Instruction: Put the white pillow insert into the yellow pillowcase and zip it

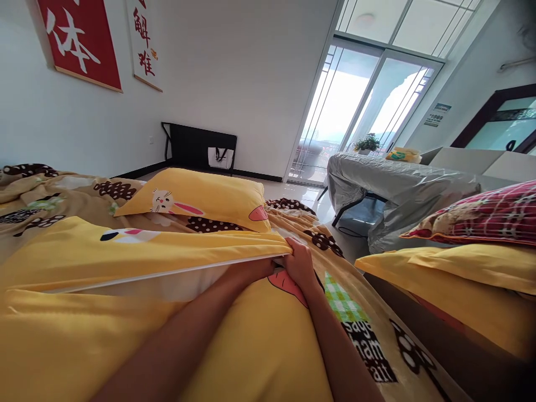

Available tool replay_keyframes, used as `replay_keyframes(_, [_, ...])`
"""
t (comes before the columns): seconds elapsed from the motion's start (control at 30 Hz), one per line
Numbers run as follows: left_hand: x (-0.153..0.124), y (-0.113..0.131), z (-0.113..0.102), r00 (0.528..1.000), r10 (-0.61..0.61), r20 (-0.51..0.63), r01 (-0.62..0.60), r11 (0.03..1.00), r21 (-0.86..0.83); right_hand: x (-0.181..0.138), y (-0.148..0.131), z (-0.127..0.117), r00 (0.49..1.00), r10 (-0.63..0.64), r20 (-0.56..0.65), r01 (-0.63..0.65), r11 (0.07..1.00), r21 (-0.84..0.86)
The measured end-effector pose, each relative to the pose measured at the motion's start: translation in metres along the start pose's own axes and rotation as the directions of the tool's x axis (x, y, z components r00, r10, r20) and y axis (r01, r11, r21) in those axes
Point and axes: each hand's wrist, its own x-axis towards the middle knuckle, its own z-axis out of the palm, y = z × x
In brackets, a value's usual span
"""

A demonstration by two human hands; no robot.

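Note:
A yellow duvet cover lies across the bed in front of me, with a long open slit along its edge showing the white quilt inside. My right hand is closed on the corner of the cover at the end of the slit. My left hand reaches into the opening beside it, its fingers hidden under the fabric. A yellow pillow with a rabbit print rests just beyond.
A brown dotted bedsheet covers the bed. To the right, a second bed holds a yellow cover and a red plaid pillow. A table under a grey sheet stands near glass balcony doors. A black folded table leans on the wall.

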Motion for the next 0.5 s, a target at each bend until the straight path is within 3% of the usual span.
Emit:
replay_keyframes(0.23, [0.003, 0.005, -0.011, 0.998, -0.043, 0.043, 0.049, 0.988, -0.147, -0.001, 0.000, 0.000, 0.999, 0.015, -0.052, -0.016, 1.000, -0.003])
replay_keyframes(0.37, [-0.001, 0.015, -0.011, 0.996, -0.074, 0.046, 0.078, 0.992, -0.099, -0.002, -0.005, -0.002, 0.995, 0.033, -0.095, -0.028, 0.998, 0.060])
replay_keyframes(0.5, [-0.003, 0.015, -0.003, 0.991, -0.129, -0.023, 0.129, 0.991, -0.029, -0.002, -0.008, -0.003, 0.993, 0.026, -0.114, -0.015, 0.995, 0.100])
